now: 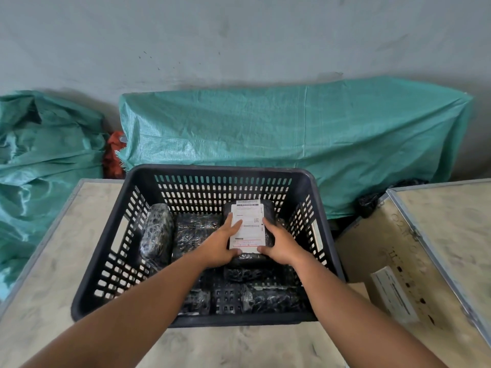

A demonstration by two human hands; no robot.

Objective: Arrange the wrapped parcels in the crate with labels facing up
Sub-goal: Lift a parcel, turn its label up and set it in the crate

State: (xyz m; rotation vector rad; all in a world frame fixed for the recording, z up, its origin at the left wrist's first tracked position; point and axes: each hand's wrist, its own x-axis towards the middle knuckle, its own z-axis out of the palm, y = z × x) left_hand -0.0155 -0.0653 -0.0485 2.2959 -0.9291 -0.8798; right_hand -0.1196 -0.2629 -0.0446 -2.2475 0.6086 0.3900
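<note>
Hands came first: your left hand (pixel 221 245) and right hand (pixel 279 244) were clasped on either side of one wrapped parcel (pixel 248 257), fingers spread along its long edges and thumbs curled under its near end. Its white label (pixel 247 225) faced up between your palms, so that parcel looked correctly turned; you held it over the far right part of the crate (pixel 186 172), and I could not tell whether it was already resting on what lay beneath.

Just left of your left hand sat a flat black parcel (pixel 195 232) with no label showing. Farther left, a rounded parcel (pixel 157 232) leaned against the crate's side wall, also without a visible label. Below your wrists, toward you, more dark parcels (pixel 271 297) lay on the crate floor, labels unseen.

Judged from that, you were early in the job: one parcel showed its label, and the rest probably needed turning or checking. Beyond the crate, outside your right arm, a wooden box (pixel 438 235) stood beside the table (pixel 53 274) that carried the crate.
</note>
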